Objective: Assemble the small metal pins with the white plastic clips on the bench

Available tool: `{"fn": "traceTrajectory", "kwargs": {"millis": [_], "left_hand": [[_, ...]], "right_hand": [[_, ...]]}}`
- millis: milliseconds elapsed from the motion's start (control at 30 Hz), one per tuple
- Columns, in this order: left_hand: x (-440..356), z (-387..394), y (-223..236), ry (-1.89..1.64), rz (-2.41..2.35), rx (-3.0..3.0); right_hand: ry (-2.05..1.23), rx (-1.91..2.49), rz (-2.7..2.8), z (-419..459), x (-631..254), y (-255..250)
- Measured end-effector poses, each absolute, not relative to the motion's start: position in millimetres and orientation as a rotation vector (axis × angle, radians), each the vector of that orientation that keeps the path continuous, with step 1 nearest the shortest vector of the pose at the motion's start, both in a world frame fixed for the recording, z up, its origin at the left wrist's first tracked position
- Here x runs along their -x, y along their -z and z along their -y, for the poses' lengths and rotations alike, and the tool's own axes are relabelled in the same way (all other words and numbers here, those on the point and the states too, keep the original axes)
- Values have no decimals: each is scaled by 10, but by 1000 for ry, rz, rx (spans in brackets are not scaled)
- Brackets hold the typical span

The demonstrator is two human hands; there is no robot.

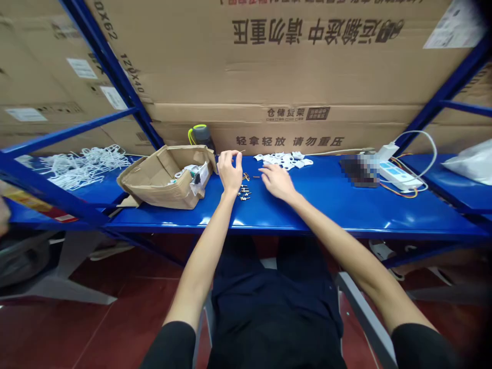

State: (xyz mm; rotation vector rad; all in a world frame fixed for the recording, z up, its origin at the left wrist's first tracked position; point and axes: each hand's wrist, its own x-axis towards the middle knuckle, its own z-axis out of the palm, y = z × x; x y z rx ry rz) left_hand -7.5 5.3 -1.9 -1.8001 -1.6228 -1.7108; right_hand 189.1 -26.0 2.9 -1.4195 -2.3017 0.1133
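My left hand (230, 173) is raised just over the blue shelf top, thumb and fingers pinched together. A thin, small pin-like piece (242, 151) sticks out at its fingertips; its exact kind is too small to tell. My right hand (277, 181) lies low over the surface with fingers stretched out. Close to its fingertips is a small copper-coloured strip (257, 177). A few more copper-coloured pieces (246, 177) lie between the hands. Several small metal parts with pins (244, 193) sit nearer to me. Behind my right hand is a pile of flat white plastic parts (285, 160).
An open cardboard box (161, 192) with small parts stands left, a dark bottle (203, 137) behind it. White wire-like pieces (88, 165) heap up further left. At right lie a blurred dark object (359, 171) and a power strip (402, 177) with cables. Blue posts (115, 72) frame the shelf.
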Motion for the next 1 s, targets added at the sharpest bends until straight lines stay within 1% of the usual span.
{"fn": "traceTrajectory", "kwargs": {"millis": [100,267,467,667,1000], "left_hand": [[7,-22,37,1631,1601,1937],[-69,22,64,1507,1588,2116],[-97,14,93,1456,1573,2251],[-115,-15,125,1422,1510,2314],[-126,1,129,1375,1509,2340]], "right_hand": [[65,1601,2270,165,-2420,-58],[202,1639,2340,250,-2876,137],[247,1617,2367,244,-2846,196],[168,1619,2350,141,-2818,173],[162,1712,2229,-48,-2673,35]]}}
